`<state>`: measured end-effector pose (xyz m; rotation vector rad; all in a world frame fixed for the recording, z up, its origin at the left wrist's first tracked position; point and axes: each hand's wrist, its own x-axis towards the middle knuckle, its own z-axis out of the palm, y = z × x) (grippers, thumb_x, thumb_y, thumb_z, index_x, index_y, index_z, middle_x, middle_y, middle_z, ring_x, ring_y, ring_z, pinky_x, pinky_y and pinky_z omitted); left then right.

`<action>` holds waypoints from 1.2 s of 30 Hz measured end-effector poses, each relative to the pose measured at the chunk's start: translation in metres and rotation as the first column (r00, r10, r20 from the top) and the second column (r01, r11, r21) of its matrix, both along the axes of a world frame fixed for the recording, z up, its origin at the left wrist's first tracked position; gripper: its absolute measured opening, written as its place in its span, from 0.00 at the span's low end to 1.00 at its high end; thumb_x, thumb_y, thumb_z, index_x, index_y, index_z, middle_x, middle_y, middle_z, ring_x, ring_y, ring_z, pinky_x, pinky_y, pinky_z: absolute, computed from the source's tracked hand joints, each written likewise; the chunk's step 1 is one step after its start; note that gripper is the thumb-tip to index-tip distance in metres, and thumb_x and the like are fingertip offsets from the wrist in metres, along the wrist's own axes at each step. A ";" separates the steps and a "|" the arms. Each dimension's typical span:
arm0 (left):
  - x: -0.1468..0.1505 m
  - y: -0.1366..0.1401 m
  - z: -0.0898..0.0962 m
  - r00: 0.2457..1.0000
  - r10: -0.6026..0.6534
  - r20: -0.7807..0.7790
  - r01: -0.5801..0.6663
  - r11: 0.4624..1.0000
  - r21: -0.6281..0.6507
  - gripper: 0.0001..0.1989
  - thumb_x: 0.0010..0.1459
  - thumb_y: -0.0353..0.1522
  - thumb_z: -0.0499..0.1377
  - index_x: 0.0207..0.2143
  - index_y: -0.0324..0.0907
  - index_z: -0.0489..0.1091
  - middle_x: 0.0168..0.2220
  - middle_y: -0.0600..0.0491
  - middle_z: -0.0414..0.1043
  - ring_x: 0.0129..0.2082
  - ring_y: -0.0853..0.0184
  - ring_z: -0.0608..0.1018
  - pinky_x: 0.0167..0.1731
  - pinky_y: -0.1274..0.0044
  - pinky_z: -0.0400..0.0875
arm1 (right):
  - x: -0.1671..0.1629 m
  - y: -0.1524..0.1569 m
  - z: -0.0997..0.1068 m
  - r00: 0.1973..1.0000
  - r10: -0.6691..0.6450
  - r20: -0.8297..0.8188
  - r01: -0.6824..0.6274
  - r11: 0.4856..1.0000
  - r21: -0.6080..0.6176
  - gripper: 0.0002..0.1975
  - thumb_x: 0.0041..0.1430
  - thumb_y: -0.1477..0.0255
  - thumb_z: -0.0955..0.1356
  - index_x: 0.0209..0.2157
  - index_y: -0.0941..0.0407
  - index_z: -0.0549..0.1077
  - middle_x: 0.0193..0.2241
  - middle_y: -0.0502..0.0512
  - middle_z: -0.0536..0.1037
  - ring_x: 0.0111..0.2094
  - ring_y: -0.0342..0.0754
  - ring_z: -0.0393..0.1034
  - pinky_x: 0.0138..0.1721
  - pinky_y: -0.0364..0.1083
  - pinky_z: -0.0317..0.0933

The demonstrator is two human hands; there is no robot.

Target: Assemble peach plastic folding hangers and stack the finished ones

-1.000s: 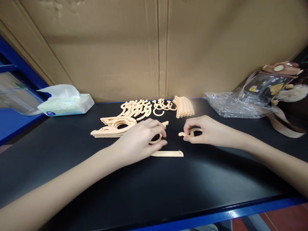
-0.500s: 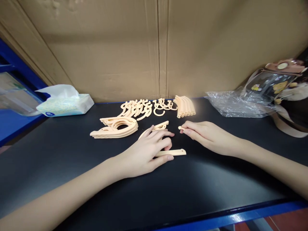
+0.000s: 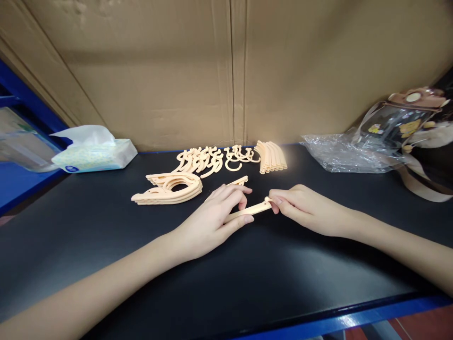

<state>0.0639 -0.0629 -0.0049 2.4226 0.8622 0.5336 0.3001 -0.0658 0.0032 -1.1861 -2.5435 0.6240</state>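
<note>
My left hand (image 3: pixel 215 222) is closed on a peach plastic hanger body, its thumb and fingers around the near arm (image 3: pixel 255 209), whose holed end points right. The far arm (image 3: pixel 239 181) sticks out beyond the fingers; the middle is hidden under the hand. At the near arm's end, my right hand (image 3: pixel 304 208) pinches a small peach hanger hook (image 3: pixel 268 199). Only its knobbed tip shows, right at the hole; whether it sits in the hole I cannot tell.
Left of my hands lies a stack of folded hangers (image 3: pixel 170 189). Behind are several loose hooks (image 3: pixel 212 160) and a row of curved tubes (image 3: pixel 272 157). A tissue pack (image 3: pixel 95 156) stands left; plastic wrap (image 3: pixel 339 153) and a bottle (image 3: pixel 396 125) are right. Cardboard (image 3: pixel 159 71) rises behind.
My right hand has moved slightly down with the hook, which now meets the near arm's end. That arm's right end has tilted upward in my left hand.
</note>
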 end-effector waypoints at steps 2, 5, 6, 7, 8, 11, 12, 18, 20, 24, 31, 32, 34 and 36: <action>0.000 0.000 0.000 1.000 0.000 0.002 0.000 1.000 -0.008 0.08 0.65 0.37 0.50 0.33 0.44 0.59 0.55 0.49 0.62 0.58 0.62 0.62 0.57 0.67 0.58 | 0.001 0.000 0.000 1.000 -0.010 -0.011 0.011 1.000 0.007 0.18 0.67 0.64 0.52 0.27 0.55 0.62 0.17 0.44 0.57 0.19 0.40 0.52 0.24 0.44 0.46; 0.001 -0.001 0.001 1.000 0.009 0.013 -0.009 1.000 -0.018 0.08 0.65 0.37 0.50 0.33 0.44 0.59 0.55 0.48 0.61 0.58 0.62 0.61 0.56 0.67 0.58 | 0.003 0.001 -0.001 0.999 -0.032 -0.030 0.033 0.999 0.010 0.19 0.67 0.63 0.52 0.27 0.55 0.62 0.17 0.43 0.55 0.19 0.41 0.51 0.24 0.44 0.46; 0.001 0.000 0.001 1.000 0.013 0.016 -0.012 1.000 -0.020 0.08 0.65 0.37 0.50 0.33 0.44 0.59 0.55 0.48 0.61 0.58 0.62 0.61 0.56 0.67 0.58 | 0.003 0.001 -0.001 0.999 -0.035 -0.030 0.035 0.999 0.007 0.19 0.67 0.63 0.52 0.27 0.55 0.62 0.17 0.43 0.55 0.19 0.41 0.51 0.23 0.44 0.46; 0.001 0.000 0.001 1.000 0.015 0.017 -0.015 1.000 -0.022 0.08 0.65 0.37 0.50 0.33 0.44 0.59 0.55 0.48 0.61 0.58 0.62 0.62 0.56 0.67 0.58 | 0.004 0.001 -0.001 0.999 -0.034 -0.027 0.034 0.999 0.002 0.19 0.67 0.63 0.52 0.27 0.55 0.62 0.17 0.43 0.56 0.19 0.41 0.51 0.23 0.43 0.46; 0.000 0.000 0.001 1.000 0.015 0.017 -0.015 1.000 -0.022 0.08 0.65 0.37 0.50 0.33 0.44 0.59 0.55 0.48 0.61 0.58 0.61 0.62 0.56 0.67 0.58 | 0.004 0.000 -0.002 0.999 -0.029 -0.021 0.029 1.000 -0.004 0.19 0.67 0.63 0.52 0.27 0.55 0.62 0.17 0.43 0.56 0.19 0.41 0.52 0.23 0.43 0.46; 0.000 -0.001 0.000 1.000 0.016 0.016 -0.015 1.000 -0.015 0.08 0.65 0.37 0.50 0.33 0.44 0.59 0.56 0.48 0.61 0.58 0.60 0.61 0.56 0.66 0.58 | 0.002 -0.001 -0.002 1.000 -0.014 -0.009 0.014 1.000 -0.022 0.19 0.68 0.63 0.52 0.27 0.55 0.62 0.17 0.44 0.57 0.19 0.40 0.53 0.24 0.43 0.46; 0.000 -0.001 0.000 1.000 0.015 0.015 -0.015 1.000 -0.012 0.08 0.65 0.37 0.50 0.33 0.44 0.59 0.56 0.48 0.61 0.58 0.60 0.61 0.56 0.66 0.58 | 0.002 -0.002 -0.002 1.000 -0.014 -0.008 0.014 1.000 -0.028 0.19 0.68 0.63 0.52 0.27 0.55 0.62 0.17 0.44 0.58 0.19 0.41 0.53 0.24 0.43 0.47; 0.001 -0.001 0.001 1.000 0.014 0.006 -0.014 1.000 0.007 0.08 0.65 0.37 0.50 0.33 0.43 0.59 0.54 0.47 0.63 0.57 0.59 0.63 0.54 0.66 0.61 | 0.000 -0.002 -0.002 1.000 -0.003 -0.023 0.002 0.999 -0.046 0.20 0.69 0.63 0.51 0.28 0.55 0.62 0.20 0.45 0.60 0.21 0.41 0.57 0.26 0.43 0.49; 0.001 -0.002 0.000 1.000 0.022 0.003 -0.022 1.000 0.020 0.07 0.65 0.37 0.49 0.36 0.43 0.60 0.54 0.47 0.62 0.57 0.59 0.64 0.54 0.65 0.61 | 0.000 -0.002 -0.003 0.999 0.015 -0.043 -0.018 0.998 -0.052 0.19 0.69 0.62 0.51 0.28 0.55 0.60 0.20 0.45 0.61 0.22 0.41 0.57 0.26 0.43 0.49; 0.002 -0.003 -0.001 0.999 0.005 -0.040 -0.001 0.997 0.079 0.09 0.66 0.36 0.48 0.42 0.43 0.64 0.56 0.47 0.61 0.58 0.60 0.62 0.56 0.66 0.60 | -0.002 -0.003 -0.005 0.998 0.059 -0.038 -0.061 0.997 -0.056 0.18 0.68 0.60 0.56 0.26 0.54 0.56 0.19 0.43 0.56 0.20 0.40 0.52 0.23 0.43 0.45; 0.000 -0.002 -0.002 0.998 -0.021 -0.056 0.027 0.994 0.102 0.13 0.67 0.35 0.47 0.38 0.42 0.70 0.57 0.48 0.60 0.60 0.60 0.60 0.58 0.68 0.58 | -0.005 -0.005 -0.007 1.000 -0.012 -0.026 0.012 1.000 -0.001 0.20 0.68 0.58 0.55 0.25 0.54 0.56 0.19 0.44 0.57 0.20 0.40 0.51 0.23 0.43 0.44; 0.000 -0.002 -0.002 0.999 -0.020 -0.051 0.025 0.995 0.099 0.13 0.67 0.36 0.47 0.37 0.42 0.70 0.57 0.48 0.61 0.60 0.60 0.60 0.58 0.68 0.58 | -0.005 -0.005 -0.007 0.999 -0.020 -0.041 0.020 1.000 0.002 0.20 0.68 0.58 0.55 0.25 0.54 0.56 0.19 0.44 0.57 0.20 0.40 0.52 0.23 0.43 0.44; -0.001 -0.001 -0.002 0.999 -0.018 -0.047 0.023 0.995 0.095 0.13 0.67 0.36 0.48 0.35 0.42 0.69 0.57 0.48 0.61 0.60 0.60 0.60 0.57 0.68 0.59 | -0.004 -0.004 -0.008 0.998 -0.019 -0.063 0.019 1.000 0.001 0.21 0.68 0.57 0.55 0.25 0.55 0.57 0.19 0.44 0.57 0.19 0.40 0.52 0.23 0.42 0.45; 0.000 -0.001 -0.003 0.999 -0.015 -0.048 0.020 0.995 0.096 0.13 0.67 0.36 0.48 0.34 0.41 0.69 0.57 0.47 0.61 0.60 0.60 0.60 0.57 0.68 0.58 | -0.004 -0.003 -0.008 0.998 -0.016 -0.067 0.016 1.000 0.000 0.21 0.68 0.57 0.55 0.24 0.55 0.57 0.18 0.43 0.56 0.19 0.39 0.51 0.22 0.42 0.44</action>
